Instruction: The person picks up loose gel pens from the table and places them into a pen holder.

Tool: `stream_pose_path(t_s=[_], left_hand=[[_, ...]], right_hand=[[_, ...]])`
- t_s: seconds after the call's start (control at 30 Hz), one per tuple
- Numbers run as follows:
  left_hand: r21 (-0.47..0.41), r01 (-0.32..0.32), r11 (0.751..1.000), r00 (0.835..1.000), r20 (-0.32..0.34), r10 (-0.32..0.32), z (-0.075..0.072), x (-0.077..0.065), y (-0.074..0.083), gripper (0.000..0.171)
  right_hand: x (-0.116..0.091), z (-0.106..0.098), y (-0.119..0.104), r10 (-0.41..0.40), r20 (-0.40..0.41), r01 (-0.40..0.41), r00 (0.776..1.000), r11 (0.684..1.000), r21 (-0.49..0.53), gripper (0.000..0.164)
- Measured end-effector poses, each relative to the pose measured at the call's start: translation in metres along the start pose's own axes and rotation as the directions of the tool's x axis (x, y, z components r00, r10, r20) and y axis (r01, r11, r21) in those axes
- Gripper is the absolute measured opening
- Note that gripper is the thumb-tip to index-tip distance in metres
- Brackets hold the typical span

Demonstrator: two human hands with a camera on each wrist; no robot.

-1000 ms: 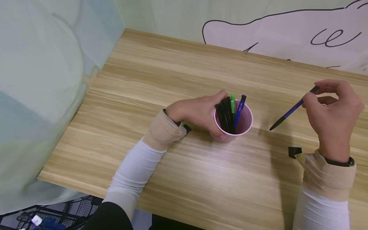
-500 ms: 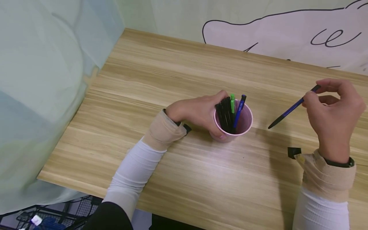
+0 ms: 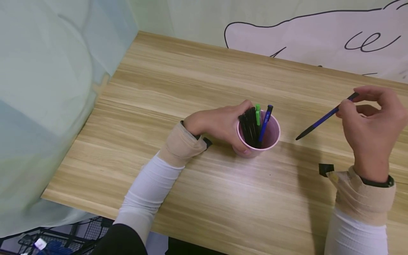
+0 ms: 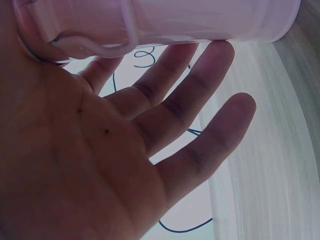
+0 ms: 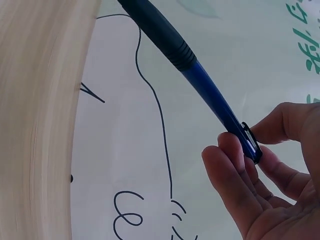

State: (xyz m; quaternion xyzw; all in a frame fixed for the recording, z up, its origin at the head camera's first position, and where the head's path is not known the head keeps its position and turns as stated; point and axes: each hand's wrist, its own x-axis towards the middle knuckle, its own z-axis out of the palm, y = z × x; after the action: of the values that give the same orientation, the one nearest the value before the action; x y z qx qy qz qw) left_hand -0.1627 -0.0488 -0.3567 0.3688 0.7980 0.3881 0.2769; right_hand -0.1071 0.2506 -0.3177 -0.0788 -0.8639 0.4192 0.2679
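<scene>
A pink cup (image 3: 275,136) stands upright on the table, and my left hand (image 3: 223,124) grips it round its left side. Inside lean several black pens (image 3: 250,127), a green pen (image 3: 258,115) and a blue pen (image 3: 265,124). In the left wrist view the cup's side (image 4: 200,20) lies along the thumb side and fingertips of the left hand (image 4: 100,145). To the right of the cup, my right hand (image 3: 374,131) pinches a blue pen with a black grip (image 3: 326,116) near its clip end. The pen slants, its tip down-left above the table. The right wrist view shows thumb and fingers holding this pen (image 5: 210,90).
The wood-grain table (image 3: 191,81) ends at a back edge against a printed curtain (image 3: 302,32). Another pale curtain (image 3: 44,106) hangs at the left. Below the front edge is a black mesh rack (image 3: 76,233).
The right hand has shifted slightly up and right, and the pen it holds has tilted flatter, its tip moving up and left. The left hand and cup stay where they were.
</scene>
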Motion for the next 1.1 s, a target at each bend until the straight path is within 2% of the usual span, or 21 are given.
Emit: stream_pose_path(t_s=[0.5, 0.83, 1.1], left_hand=[[0.008, -0.002, 1.0, 1.0, 0.004, 0.002, 0.0, 0.0, -0.001, 0.091], [0.009, -0.001, 1.0, 1.0, -0.002, 0.001, 0.0, 0.0, 0.0, 0.091], [0.007, 0.004, 1.0, 1.0, -0.002, -0.004, 0.0, 0.0, 0.0, 0.09]], right_hand=[[0.002, 0.002, 0.005, -0.015, -0.031, 0.017, 0.999, 0.997, 0.077, 0.028], [-0.002, 0.003, -0.01, 0.014, -0.04, -0.01, 0.999, 0.995, 0.099, 0.03], [-0.003, 0.003, -0.014, 0.003, -0.042, 0.007, 0.999, 0.974, 0.227, 0.029]])
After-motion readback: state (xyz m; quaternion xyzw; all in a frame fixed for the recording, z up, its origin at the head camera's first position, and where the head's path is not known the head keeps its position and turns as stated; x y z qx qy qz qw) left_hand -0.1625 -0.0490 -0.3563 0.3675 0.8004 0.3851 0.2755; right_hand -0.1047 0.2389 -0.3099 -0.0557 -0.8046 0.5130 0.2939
